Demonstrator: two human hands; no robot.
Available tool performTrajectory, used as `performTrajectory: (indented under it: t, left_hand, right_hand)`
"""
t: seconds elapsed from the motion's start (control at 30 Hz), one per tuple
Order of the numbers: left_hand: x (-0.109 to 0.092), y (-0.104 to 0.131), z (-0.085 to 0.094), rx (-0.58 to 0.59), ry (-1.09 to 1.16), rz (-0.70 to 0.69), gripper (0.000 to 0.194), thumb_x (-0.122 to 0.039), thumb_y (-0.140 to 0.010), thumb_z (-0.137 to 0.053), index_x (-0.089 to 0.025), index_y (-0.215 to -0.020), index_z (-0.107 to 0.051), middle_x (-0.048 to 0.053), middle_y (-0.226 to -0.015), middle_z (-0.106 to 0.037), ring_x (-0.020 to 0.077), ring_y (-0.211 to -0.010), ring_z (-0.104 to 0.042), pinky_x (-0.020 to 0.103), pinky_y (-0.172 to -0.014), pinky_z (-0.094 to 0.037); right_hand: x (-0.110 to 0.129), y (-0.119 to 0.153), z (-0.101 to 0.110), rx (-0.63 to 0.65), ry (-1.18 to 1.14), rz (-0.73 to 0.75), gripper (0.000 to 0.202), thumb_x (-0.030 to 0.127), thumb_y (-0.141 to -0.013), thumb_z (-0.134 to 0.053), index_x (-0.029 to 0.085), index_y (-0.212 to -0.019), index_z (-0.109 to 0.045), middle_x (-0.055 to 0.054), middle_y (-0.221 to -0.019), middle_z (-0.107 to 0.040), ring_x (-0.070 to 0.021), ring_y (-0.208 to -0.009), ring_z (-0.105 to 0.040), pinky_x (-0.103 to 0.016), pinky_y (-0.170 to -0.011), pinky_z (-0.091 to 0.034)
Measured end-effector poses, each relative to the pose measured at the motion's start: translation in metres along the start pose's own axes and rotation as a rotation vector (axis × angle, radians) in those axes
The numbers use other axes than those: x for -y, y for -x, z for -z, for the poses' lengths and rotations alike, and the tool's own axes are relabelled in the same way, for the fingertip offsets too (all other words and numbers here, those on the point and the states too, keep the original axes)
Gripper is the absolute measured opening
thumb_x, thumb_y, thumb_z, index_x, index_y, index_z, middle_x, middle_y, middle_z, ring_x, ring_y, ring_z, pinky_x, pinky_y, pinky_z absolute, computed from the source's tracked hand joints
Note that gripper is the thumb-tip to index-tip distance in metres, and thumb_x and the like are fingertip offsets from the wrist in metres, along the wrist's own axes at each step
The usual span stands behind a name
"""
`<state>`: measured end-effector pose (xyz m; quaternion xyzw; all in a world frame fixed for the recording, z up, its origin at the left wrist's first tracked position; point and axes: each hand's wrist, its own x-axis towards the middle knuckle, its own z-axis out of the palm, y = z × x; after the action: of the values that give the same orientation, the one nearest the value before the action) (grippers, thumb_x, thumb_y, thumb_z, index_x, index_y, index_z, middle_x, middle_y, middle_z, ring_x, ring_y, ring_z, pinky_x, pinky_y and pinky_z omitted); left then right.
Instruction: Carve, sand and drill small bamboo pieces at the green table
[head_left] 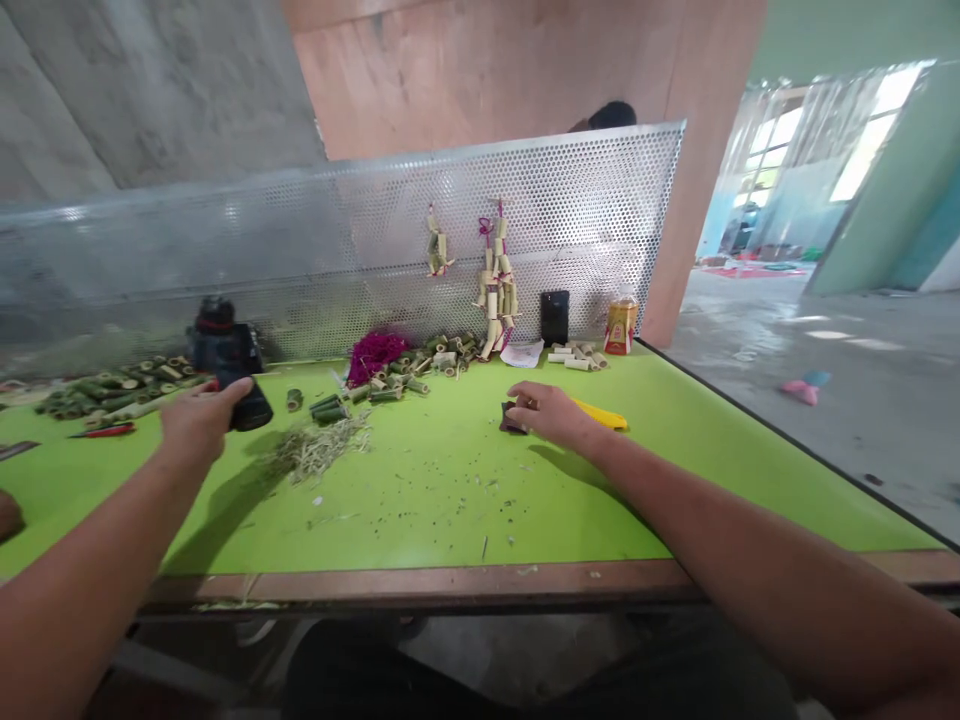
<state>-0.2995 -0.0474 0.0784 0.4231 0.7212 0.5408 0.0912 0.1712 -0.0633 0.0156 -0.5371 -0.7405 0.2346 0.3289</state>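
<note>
At the left, my left hand [196,415] is closed around the lower part of a black cordless drill [225,350], which is slightly blurred and held above the table. My right hand [551,412] is right of centre, fingers bent over a small dark brown block [513,419] and seeming to grip its edge. Partly behind that wrist lies a yellow object [602,414], its kind hidden. Below the drill, a heap of pale shavings [319,448] and short green bamboo pieces [328,410] lie on the green tabletop [420,480].
Cut bamboo [120,390] and a red-handled tool [105,431] lie left. Magenta string [375,356], pale bamboo tubes [577,356], a phone [555,318] and a bottle [621,322] line the back. Strung bamboo figures [495,290] hang on a perforated metal screen [375,240]. Another person's hand [9,515] shows at far left.
</note>
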Motion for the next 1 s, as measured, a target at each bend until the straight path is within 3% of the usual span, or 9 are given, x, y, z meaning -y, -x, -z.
performTrajectory:
  t: [0.07,0.17,0.27,0.37,0.47,0.6,0.7,0.8,1.0]
  left_hand:
    - [-0.028,0.006,-0.045,0.009,0.252,0.027,0.040,-0.028,-0.074,-0.073,-0.018,-0.110,-0.058,-0.008,-0.089,-0.066,0.0065,-0.080,-0.058,0.021,-0.074,-0.051]
    - [-0.060,0.041,-0.085,0.333,0.666,0.074,0.034,-0.023,-0.074,-0.070,-0.014,-0.106,-0.061,-0.004,-0.084,-0.068,0.0094,-0.075,-0.061,0.024,-0.070,-0.053]
    - [-0.091,0.100,-0.112,0.706,0.831,0.114,0.042,-0.037,-0.076,-0.069,-0.011,-0.109,-0.061,0.005,-0.090,-0.071,0.0141,-0.075,-0.064,0.029,-0.069,-0.054]
    - [-0.116,0.165,-0.140,0.955,0.909,0.129,0.045,-0.041,-0.075,-0.069,-0.012,-0.109,-0.062,0.010,-0.098,-0.070,0.0168,-0.080,-0.066,0.030,-0.072,-0.054]
    - [-0.131,0.222,-0.164,1.180,1.012,0.137,0.046,-0.047,-0.074,-0.069,-0.012,-0.104,-0.063,0.012,-0.096,-0.070,0.0188,-0.077,-0.066,0.035,-0.073,-0.054]
    - [-0.141,0.270,-0.186,1.352,1.136,0.097,0.051,-0.052,-0.069,-0.071,-0.010,-0.097,-0.065,0.012,-0.087,-0.070,0.0186,-0.077,-0.066,0.033,-0.078,-0.052]
    - [-0.142,0.267,-0.193,1.386,0.920,0.026,0.055,-0.060,-0.067,-0.068,-0.011,-0.091,-0.065,0.009,-0.074,-0.066,0.0143,-0.061,-0.060,0.028,-0.060,-0.048]
    - [-0.134,0.232,-0.192,1.191,0.419,-0.146,0.048,-0.056,-0.067,-0.071,-0.013,-0.088,-0.063,0.004,-0.065,-0.059,0.0081,-0.047,-0.046,0.023,-0.045,-0.033]
    - [-0.085,0.137,-0.182,0.943,0.115,-0.426,0.038,-0.030,-0.072,-0.065,-0.018,-0.107,-0.055,0.002,-0.085,-0.056,0.0112,-0.066,-0.048,0.025,-0.059,-0.041]
  right_hand:
    - [0.004,0.001,0.001,-0.032,-0.106,-0.025,0.039,0.039,-0.085,-0.062,0.020,-0.118,-0.061,-0.008,-0.102,-0.068,-0.0187,-0.086,-0.063,-0.031,-0.074,-0.051]
    - [0.007,0.002,0.000,-0.006,-0.369,-0.054,0.047,0.044,-0.085,-0.061,0.020,-0.126,-0.054,-0.009,-0.105,-0.066,-0.0178,-0.083,-0.062,-0.033,-0.076,-0.053]
    - [0.008,0.002,0.000,0.051,-0.671,-0.076,0.057,0.054,-0.087,-0.054,0.021,-0.134,-0.047,-0.012,-0.123,-0.059,-0.0195,-0.097,-0.062,-0.036,-0.087,-0.053]
    - [0.008,0.004,0.004,0.129,-0.881,-0.078,0.066,0.068,-0.089,-0.034,0.022,-0.135,-0.046,-0.013,-0.133,-0.053,-0.0225,-0.114,-0.057,-0.038,-0.094,-0.050]
    - [0.009,0.010,0.011,0.217,-0.946,0.014,0.084,0.078,-0.085,-0.010,0.022,-0.135,-0.047,-0.012,-0.131,-0.057,-0.0241,-0.118,-0.056,-0.041,-0.096,-0.047]
    - [0.014,0.020,0.020,0.156,-0.996,0.147,0.088,0.082,-0.081,-0.011,0.025,-0.140,-0.043,-0.012,-0.132,-0.058,-0.0257,-0.120,-0.055,-0.042,-0.095,-0.046]
    - [0.013,0.020,0.023,0.048,-0.942,0.104,0.080,0.078,-0.083,-0.015,0.026,-0.137,-0.043,-0.011,-0.131,-0.060,-0.0258,-0.116,-0.059,-0.043,-0.090,-0.049]
    - [0.006,0.011,0.026,-0.115,-0.956,0.035,0.064,0.069,-0.084,-0.033,0.026,-0.128,-0.047,-0.008,-0.117,-0.068,-0.0248,-0.103,-0.065,-0.043,-0.083,-0.054]
    - [-0.005,-0.002,0.039,-0.310,-1.160,-0.190,0.030,0.032,-0.076,-0.062,0.020,-0.103,-0.058,-0.003,-0.091,-0.073,-0.0146,-0.064,-0.066,-0.034,-0.070,-0.059]
